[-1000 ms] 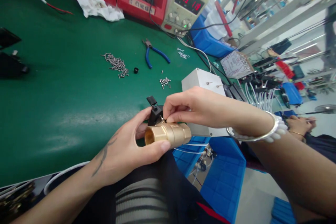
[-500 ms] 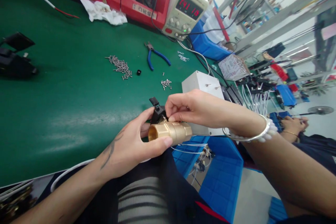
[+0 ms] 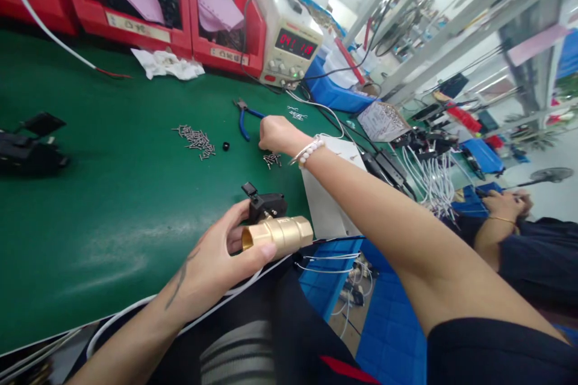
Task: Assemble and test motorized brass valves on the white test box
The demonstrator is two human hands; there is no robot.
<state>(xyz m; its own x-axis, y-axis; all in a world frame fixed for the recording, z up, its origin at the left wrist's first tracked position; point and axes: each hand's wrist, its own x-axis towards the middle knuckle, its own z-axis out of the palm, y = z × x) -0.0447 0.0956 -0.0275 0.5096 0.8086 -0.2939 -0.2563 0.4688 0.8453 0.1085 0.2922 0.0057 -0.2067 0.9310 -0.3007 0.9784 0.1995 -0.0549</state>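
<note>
My left hand (image 3: pixel 221 258) is wrapped round a brass valve body (image 3: pixel 282 233) that carries a black plastic bracket (image 3: pixel 263 203) on top. It holds the valve just above the near edge of the green table (image 3: pixel 112 204). My right hand (image 3: pixel 275 134) is stretched out over the table, fingers curled down at a small heap of screws (image 3: pixel 272 160). Whether those fingers hold a screw is hidden. A bead bracelet sits on that wrist.
A larger pile of screws (image 3: pixel 195 138), a small black cap (image 3: pixel 225 146) and blue-handled pliers (image 3: pixel 244 117) lie further out. A white box (image 3: pixel 326 192), a power supply (image 3: pixel 289 48), red bins (image 3: pixel 144 12) and black parts (image 3: pixel 27 150) surround them. Another person's hand (image 3: pixel 503 203) works at right.
My right hand has left the black bracket on the valve and reached forward to the small heap of screws. The left hand still holds the valve; the view has tilted up.
</note>
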